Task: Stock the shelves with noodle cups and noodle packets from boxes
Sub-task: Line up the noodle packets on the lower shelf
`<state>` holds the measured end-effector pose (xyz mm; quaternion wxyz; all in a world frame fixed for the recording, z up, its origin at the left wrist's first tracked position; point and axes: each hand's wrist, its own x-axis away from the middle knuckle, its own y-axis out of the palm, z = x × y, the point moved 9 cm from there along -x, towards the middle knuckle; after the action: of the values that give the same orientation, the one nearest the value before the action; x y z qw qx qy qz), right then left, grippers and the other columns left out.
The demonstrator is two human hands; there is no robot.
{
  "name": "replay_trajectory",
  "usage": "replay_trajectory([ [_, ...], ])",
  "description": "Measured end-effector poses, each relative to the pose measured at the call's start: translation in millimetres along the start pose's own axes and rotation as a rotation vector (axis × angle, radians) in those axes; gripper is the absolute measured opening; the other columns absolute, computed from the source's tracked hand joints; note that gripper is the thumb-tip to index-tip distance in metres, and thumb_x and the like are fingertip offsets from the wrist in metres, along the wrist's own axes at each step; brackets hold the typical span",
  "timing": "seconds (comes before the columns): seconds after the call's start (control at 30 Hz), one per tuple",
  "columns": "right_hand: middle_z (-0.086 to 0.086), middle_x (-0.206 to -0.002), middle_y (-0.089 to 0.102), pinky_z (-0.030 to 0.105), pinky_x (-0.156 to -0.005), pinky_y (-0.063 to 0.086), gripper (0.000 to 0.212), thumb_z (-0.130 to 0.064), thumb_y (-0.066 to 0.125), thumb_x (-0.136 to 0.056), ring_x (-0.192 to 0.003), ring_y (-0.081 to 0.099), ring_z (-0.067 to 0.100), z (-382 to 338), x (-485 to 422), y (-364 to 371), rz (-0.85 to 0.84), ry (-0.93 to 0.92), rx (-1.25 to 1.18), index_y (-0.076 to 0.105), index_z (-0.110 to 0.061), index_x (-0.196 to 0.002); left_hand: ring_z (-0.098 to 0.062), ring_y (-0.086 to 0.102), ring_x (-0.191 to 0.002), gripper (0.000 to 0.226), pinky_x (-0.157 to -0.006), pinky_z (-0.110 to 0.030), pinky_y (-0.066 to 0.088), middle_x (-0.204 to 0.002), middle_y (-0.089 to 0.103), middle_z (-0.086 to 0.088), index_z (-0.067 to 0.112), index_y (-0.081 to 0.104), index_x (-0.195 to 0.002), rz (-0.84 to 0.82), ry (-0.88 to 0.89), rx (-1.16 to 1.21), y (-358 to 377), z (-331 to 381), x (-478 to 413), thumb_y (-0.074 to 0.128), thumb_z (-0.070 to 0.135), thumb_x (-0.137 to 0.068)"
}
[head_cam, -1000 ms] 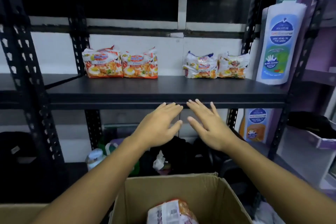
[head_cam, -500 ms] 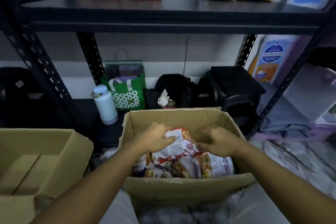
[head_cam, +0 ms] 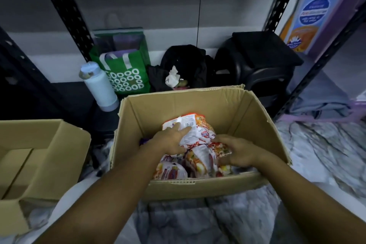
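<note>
Two cardboard boxes stand open: the left box [head_cam: 45, 144] and the right box [head_cam: 198, 98], which holds perhaps four noodle packets [head_cam: 172, 172]. The left hand [head_cam: 172, 140] grips the top packet [head_cam: 196, 126]. The right hand [head_cam: 239, 151] pinches a second packet [head_cam: 219, 147], fingers curled.

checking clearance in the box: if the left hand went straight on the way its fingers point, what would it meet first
The top packet: the left hand holds it, fingers aimed away across it. Past that, probably the box's far wall, though depth is unclear.
</note>
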<state>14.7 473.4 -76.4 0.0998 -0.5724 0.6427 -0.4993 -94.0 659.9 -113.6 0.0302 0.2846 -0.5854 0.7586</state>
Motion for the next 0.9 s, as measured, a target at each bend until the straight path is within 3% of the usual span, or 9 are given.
replay_trajectory([
  [0.07, -0.014, -0.154, 0.042, 0.043, -0.119, 0.034, 0.107, -0.101, 0.056, -0.050, -0.143, 0.040, 0.010, 17, -8, 7, 0.034, -0.022, -0.036, 0.044, -0.052, -0.145, -0.043, 0.026, -0.150, 0.100, -0.110, -0.051, 0.044, -0.172, -0.010, -0.010, 0.049, -0.010, -0.159, 0.009, -0.015, -0.035, 2, -1, -13, 0.064, 0.056, -0.093],
  [0.17, -0.028, -0.150, 0.042, 0.055, -0.115, 0.034, 0.087, -0.107, 0.047, -0.047, -0.140, 0.043, 0.006, 21, -11, 8, 0.047, -0.021, -0.011, 0.041, -0.072, -0.127, -0.045, 0.039, -0.140, 0.112, -0.102, -0.047, 0.049, -0.170, -0.011, -0.015, 0.046, -0.017, -0.158, 0.056, -0.049, -0.100, 1, 4, -26, 0.070, 0.057, -0.089],
  [0.27, -0.030, -0.145, 0.048, 0.059, -0.113, 0.035, 0.085, -0.096, 0.054, -0.057, -0.134, 0.049, 0.008, 19, -14, 5, 0.056, -0.014, -0.005, 0.044, -0.060, -0.133, -0.046, 0.047, -0.132, 0.115, -0.100, -0.046, 0.050, -0.169, -0.004, -0.022, 0.038, -0.015, -0.161, 0.103, -0.066, -0.192, 0, 10, -36, 0.071, 0.059, -0.087],
  [0.37, -0.029, -0.142, 0.052, 0.060, -0.112, 0.035, 0.101, -0.106, 0.046, -0.048, -0.131, 0.053, 0.009, 26, -20, 7, 0.056, -0.002, -0.040, 0.045, -0.057, -0.136, -0.042, 0.056, -0.122, 0.099, -0.088, -0.042, 0.050, -0.166, 0.008, -0.023, 0.032, -0.007, -0.163, 0.093, -0.017, -0.174, -4, 14, -38, 0.067, 0.034, -0.098],
  [0.43, -0.028, -0.138, 0.056, 0.058, -0.111, 0.037, 0.105, -0.108, 0.045, -0.043, -0.128, 0.055, 0.009, 27, -23, 6, 0.053, -0.003, -0.066, 0.047, -0.057, -0.134, -0.039, 0.059, -0.118, 0.093, -0.076, -0.038, 0.048, -0.162, 0.023, -0.019, 0.032, 0.001, -0.164, 0.134, 0.031, -0.146, -15, 13, -31, 0.060, 0.011, -0.096],
  [0.57, -0.024, -0.119, 0.068, 0.048, -0.105, 0.046, 0.078, -0.086, 0.062, -0.052, -0.115, 0.063, 0.010, 20, -21, 0, 0.036, 0.000, -0.114, 0.058, -0.052, -0.123, -0.034, 0.062, -0.106, 0.080, -0.082, -0.043, 0.054, -0.127, 0.062, -0.011, 0.034, 0.036, -0.155, 0.264, 0.062, -0.062, -38, -2, -15, 0.052, -0.002, -0.086],
  [0.73, -0.025, -0.111, 0.069, 0.044, -0.100, 0.051, 0.067, -0.082, 0.062, -0.054, -0.107, 0.065, 0.009, 13, -15, -2, 0.022, 0.007, -0.104, 0.061, -0.054, -0.115, -0.018, 0.067, -0.091, 0.035, -0.080, -0.042, 0.058, -0.096, 0.073, 0.006, 0.032, 0.068, -0.100, 0.318, -0.019, 0.193, -67, -41, -1, 0.055, 0.001, -0.091],
  [0.83, -0.024, -0.109, 0.068, 0.044, -0.097, 0.052, 0.067, -0.081, 0.058, -0.055, -0.104, 0.064, 0.009, 10, -13, -4, 0.021, 0.007, -0.060, 0.059, -0.052, -0.116, -0.021, 0.066, -0.106, 0.036, -0.090, -0.036, 0.054, -0.112, 0.074, 0.002, 0.026, 0.071, -0.121, 0.414, -0.141, 0.241, -79, -61, 12, 0.054, 0.004, -0.097],
  [0.9, -0.023, -0.109, 0.067, 0.044, -0.096, 0.052, 0.065, -0.079, 0.058, -0.058, -0.103, 0.063, 0.009, 9, -12, -5, 0.029, 0.020, -0.022, 0.058, -0.051, -0.116, -0.024, 0.061, -0.123, 0.036, -0.101, -0.033, 0.049, -0.132, 0.068, -0.003, 0.023, 0.062, -0.138, 0.423, -0.172, 0.338, -71, -59, 15, 0.056, 0.021, -0.103],
])
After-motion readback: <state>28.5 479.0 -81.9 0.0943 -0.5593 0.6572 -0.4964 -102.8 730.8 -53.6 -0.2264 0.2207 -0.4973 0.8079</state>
